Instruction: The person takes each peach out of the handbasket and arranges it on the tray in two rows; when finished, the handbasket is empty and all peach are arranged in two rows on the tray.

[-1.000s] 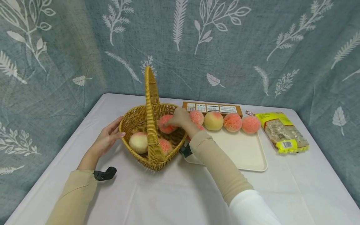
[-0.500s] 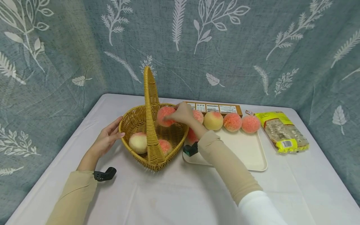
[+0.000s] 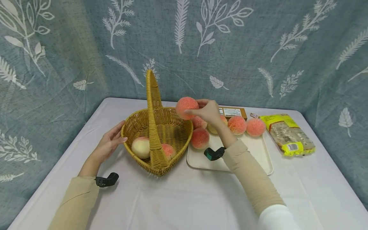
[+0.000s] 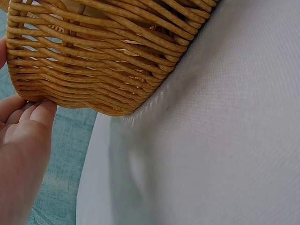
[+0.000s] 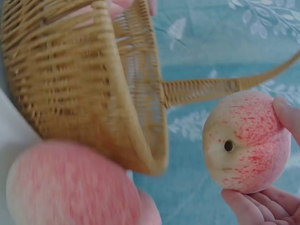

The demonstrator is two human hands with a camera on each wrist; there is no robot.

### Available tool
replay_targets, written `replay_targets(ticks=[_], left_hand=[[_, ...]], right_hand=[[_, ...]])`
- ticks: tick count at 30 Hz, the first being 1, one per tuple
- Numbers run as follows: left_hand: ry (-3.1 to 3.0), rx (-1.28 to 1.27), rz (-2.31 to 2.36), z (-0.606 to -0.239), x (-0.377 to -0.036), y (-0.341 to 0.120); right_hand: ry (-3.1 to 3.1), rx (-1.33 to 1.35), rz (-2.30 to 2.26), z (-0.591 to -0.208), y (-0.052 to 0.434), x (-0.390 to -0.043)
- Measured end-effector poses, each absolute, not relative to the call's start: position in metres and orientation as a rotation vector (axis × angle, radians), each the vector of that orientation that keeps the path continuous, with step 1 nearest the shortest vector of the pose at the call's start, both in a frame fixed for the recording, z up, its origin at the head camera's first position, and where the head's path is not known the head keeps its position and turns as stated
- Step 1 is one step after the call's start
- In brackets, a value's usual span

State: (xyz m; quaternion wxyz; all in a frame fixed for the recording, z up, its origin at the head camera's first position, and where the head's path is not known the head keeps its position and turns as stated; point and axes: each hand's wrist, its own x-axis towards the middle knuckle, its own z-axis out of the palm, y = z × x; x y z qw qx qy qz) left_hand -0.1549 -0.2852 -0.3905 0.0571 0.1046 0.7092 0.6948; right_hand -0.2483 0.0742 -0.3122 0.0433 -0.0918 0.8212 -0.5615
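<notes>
My right hand (image 3: 209, 111) pinches a pink-red peach (image 3: 186, 108) between thumb and fingers, above the back right rim of the wicker basket (image 3: 185, 143). In the right wrist view the held peach (image 5: 248, 140) shows a dark stem hole. A pale peach (image 3: 141, 147) and a reddish peach (image 3: 168, 151) lie inside the basket, the latter partly behind its tall handle (image 3: 153, 127). My left hand (image 3: 107, 142) holds the basket's left side; in the left wrist view its fingers (image 4: 43, 112) curl against the woven wall (image 4: 93, 61).
A cream tray (image 3: 257, 153) stands right of the basket. Several peaches line its back edge, and another peach (image 3: 200, 138) sits at its left, near the basket. Behind them lies a printed brown box (image 3: 233, 111). A yellow-labelled bag (image 3: 290, 134) lies farther right.
My right hand has lifted the peach out of the basket and carried it right and up, over the back right rim. The left hand and the basket have stayed put.
</notes>
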Motion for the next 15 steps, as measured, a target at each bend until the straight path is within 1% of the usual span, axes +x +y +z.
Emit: replay_targets(ticks=[5,15], left_hand=[[2.15,0.296,2.104,-0.391,-0.155,-0.285],[2.134,0.306,2.113,-0.393,-0.156,-0.285]], right_hand=[[2.495,-0.232,-1.783,-0.308,0.102,-0.245],[2.556,-0.142,-1.837,-0.313,0.152,-0.239]])
